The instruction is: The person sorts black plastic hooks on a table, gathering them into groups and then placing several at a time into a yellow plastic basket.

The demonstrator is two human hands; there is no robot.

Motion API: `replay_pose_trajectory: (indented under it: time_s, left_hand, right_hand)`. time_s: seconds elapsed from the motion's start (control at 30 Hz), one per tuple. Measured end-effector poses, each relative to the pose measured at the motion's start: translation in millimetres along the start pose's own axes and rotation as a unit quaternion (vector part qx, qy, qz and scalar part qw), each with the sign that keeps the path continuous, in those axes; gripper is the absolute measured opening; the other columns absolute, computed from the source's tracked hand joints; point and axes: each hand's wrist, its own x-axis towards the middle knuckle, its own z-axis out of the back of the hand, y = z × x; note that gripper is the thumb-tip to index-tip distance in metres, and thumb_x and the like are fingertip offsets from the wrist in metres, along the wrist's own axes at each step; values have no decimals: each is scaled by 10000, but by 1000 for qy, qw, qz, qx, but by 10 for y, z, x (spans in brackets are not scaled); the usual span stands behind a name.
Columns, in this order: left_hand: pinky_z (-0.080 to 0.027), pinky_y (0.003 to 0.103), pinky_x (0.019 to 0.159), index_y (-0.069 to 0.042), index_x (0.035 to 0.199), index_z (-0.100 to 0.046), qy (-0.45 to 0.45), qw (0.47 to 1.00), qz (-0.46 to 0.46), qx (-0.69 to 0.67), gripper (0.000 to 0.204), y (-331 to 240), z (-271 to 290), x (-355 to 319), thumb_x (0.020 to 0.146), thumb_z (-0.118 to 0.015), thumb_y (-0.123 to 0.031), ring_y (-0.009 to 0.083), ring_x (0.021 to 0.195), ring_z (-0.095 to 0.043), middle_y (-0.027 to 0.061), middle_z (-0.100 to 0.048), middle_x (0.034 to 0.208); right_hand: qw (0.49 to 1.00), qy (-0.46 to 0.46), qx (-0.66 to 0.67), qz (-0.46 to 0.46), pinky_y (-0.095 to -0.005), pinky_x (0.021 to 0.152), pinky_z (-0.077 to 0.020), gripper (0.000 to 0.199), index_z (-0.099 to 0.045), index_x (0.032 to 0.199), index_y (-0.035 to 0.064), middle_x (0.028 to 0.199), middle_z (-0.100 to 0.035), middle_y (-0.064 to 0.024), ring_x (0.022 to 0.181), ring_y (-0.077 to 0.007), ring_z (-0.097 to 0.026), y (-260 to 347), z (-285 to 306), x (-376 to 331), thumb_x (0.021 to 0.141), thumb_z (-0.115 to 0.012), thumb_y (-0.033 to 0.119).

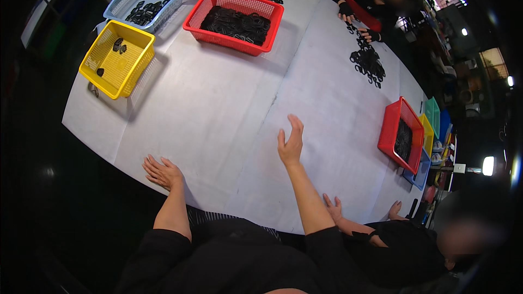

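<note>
The left hand [162, 172] lies flat, fingers spread, on the white worktop [218, 114] near its edge, holding nothing; the right hand [290, 141] is raised over the bare middle, open and empty; the red mesh basket [234, 19] of glossy black plastic loops [234, 23] sits well beyond reach, beside a yellow basket [117, 60] and a blue basket [146, 4].

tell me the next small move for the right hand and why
Probably reach the right hand further forward toward the red basket of black parts. That hand is raised, open and empty over bare table, the left hand lies flat at the near edge, and no parts lie within reach.
</note>
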Motion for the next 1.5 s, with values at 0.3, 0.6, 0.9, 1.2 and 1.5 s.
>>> replay_pose_trajectory:
  time_s: [0.3,0.6,0.9,1.2,1.5]
  left_hand:
    - [-172,508,1108,-91,1391,-328,3,1000,-11,-26,496,-35,74,-39,941,-429,-274,280,1390,-218,93,-303,1461]
    - [-192,500,1099,-96,1379,-352,-10,999,-27,-14,478,-45,-6,24,946,-420,-287,272,1376,-253,100,-320,1451]
    - [-276,448,1042,-147,1352,-399,-80,994,-63,45,462,112,-214,-103,961,-378,-392,217,1326,-336,41,-386,1401]
    - [-271,459,1046,-135,1355,-397,-59,997,-27,43,484,267,-483,39,924,-456,-347,220,1339,-325,47,-385,1417]
    - [-147,510,1114,-106,1386,-346,10,1000,10,-23,540,218,-132,-22,911,-449,-342,279,1397,-197,96,-306,1467]
  right_hand:
    - [841,180,181,-477,-408,686,-573,552,-511,1212,14,1090,-598,-234,981,-318,-627,-255,-1147,2720,757,-695,265]
    - [847,15,275,-454,-321,580,-509,265,-675,919,3,832,-668,-135,626,-223,-636,-884,-954,2258,675,-571,10]
    - [834,-59,246,-491,-323,661,-505,332,-688,985,23,780,-664,-98,721,-201,-644,-1157,1177,594,670,-583,24]
    - [817,-72,275,-501,-281,649,-522,443,-596,1217,73,885,-657,-85,753,-169,-632,-1231,1717,-502,774,-601,48]
    - [708,-113,348,-604,-442,712,-550,455,-515,1273,126,1106,-600,-113,934,-286,-615,-1294,1423,-783,825,-592,109]
